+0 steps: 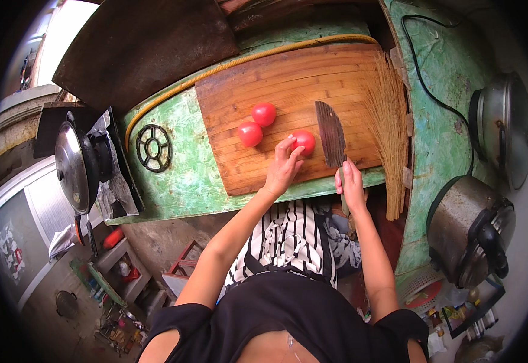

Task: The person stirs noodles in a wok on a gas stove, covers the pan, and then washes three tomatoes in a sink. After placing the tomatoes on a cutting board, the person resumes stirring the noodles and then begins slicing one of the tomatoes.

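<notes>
Three red tomatoes lie on a wooden cutting board. Two of them, the upper tomato and the left tomato, sit side by side. My left hand has its fingertips on the third tomato, nearer the board's front edge. My right hand grips the handle of a cleaver, whose broad dark blade points away from me over the board, just right of that tomato. Part of the handle is hidden by my fingers.
A straw whisk broom overlaps the board's right edge. Behind the board runs a yellow corrugated hose. A round metal trivet lies left on the green table. A lidded pan stands far left; a pressure cooker and a lidded pot stand right.
</notes>
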{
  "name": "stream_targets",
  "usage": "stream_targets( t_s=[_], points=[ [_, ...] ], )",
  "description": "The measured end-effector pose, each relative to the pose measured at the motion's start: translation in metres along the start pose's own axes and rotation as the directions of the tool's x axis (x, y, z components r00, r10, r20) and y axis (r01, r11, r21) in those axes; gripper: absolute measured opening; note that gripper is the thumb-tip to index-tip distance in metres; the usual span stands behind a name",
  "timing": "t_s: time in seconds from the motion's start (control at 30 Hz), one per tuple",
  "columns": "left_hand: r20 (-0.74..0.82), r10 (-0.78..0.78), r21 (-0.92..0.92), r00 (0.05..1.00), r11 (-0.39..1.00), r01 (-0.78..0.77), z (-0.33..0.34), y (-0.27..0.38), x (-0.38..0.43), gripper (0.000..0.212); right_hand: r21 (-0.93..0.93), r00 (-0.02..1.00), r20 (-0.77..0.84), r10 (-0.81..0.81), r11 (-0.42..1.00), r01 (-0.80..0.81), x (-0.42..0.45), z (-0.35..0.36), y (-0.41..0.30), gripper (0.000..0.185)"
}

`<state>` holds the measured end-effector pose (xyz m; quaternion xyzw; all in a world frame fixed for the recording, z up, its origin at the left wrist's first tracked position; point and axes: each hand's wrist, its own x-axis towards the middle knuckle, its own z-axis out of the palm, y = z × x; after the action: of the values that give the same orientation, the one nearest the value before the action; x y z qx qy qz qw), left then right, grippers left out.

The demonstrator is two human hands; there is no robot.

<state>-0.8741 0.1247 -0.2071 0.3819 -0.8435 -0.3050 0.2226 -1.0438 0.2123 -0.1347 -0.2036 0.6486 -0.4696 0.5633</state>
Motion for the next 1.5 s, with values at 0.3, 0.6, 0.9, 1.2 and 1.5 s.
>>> stream_targets(
  t_s=[0.3, 0.6, 0.9, 1.2, 1.5],
  points=[
    [-0.014, -0.604, -0.547, 0.797, 0.672, 0.500, 0.004, 0.017, 0.016, 0.038, -0.450, 0.998, 0.025, 0.055, 0.892, -0.038, -0.027, 0.028, -0.036, 0.044],
    [-0.027, -0.674, -0.508, 0.739, 0.645, 0.570, 0.024, -0.003, 0.017, 0.050, -0.649, 1.000, 0.026, -0.003, 0.761, 0.019, 0.008, 0.054, -0.028, 0.036],
    [0.143, -0.576, -0.294, 0.805, 0.752, 0.590, 0.018, -0.024, 0.028, 0.061, -0.634, 1.000, -0.003, 0.020, 0.773, -0.017, 0.015, 0.046, -0.005, 0.028],
    [0.082, -0.334, -0.076, 0.939, 0.937, 0.340, -0.018, 0.015, 0.011, 0.059, -0.578, 0.993, -0.004, -0.119, 0.811, 0.095, 0.025, 0.050, 0.027, 0.027],
    [-0.034, -0.438, -0.086, 0.898, 0.897, 0.434, -0.016, 0.009, -0.013, 0.061, -0.508, 0.993, 0.027, 0.116, 0.857, -0.086, -0.018, 0.034, -0.020, 0.031]
  ],
)
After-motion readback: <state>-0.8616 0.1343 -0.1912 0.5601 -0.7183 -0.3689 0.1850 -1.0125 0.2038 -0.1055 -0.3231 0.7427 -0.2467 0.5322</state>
